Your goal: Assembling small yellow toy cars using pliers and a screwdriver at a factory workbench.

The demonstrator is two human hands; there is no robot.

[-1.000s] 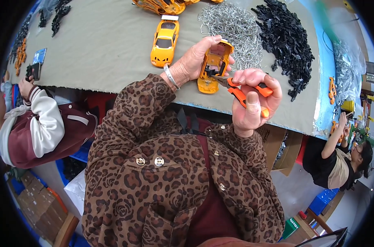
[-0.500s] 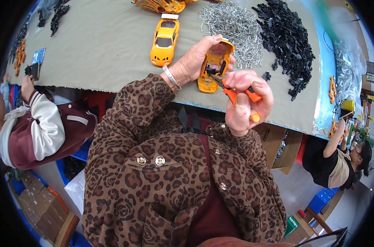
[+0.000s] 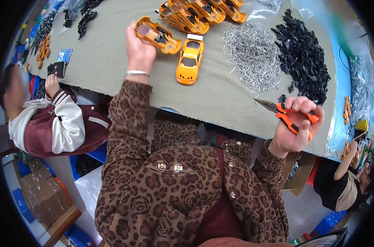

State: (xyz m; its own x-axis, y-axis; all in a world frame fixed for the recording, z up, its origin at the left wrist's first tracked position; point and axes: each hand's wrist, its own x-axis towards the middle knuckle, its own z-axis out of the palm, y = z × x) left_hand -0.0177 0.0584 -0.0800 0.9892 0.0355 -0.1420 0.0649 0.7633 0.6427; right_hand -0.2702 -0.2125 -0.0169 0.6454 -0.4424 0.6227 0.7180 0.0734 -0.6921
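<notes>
In my raised left hand is a yellow-orange toy car body shell, its hollow underside turned up and black parts showing inside. A finished-looking yellow toy car with a white rear wing stands on its wheels' side just to the right of it. My right hand is wrapped round a pair of pliers with orange and black handles. Their metal jaws point left over the table's near part, close to a small bent metal wire.
Several more yellow car shells lie in a row at the back. Beyond my right hand are heaps of bent metal wires and black plastic parts on the grey-green cloth. Other people sit at left and right.
My hands have moved apart: the left carried the car shell to the far left, near the row of shells; the right took the pliers away from the shell to the right.
</notes>
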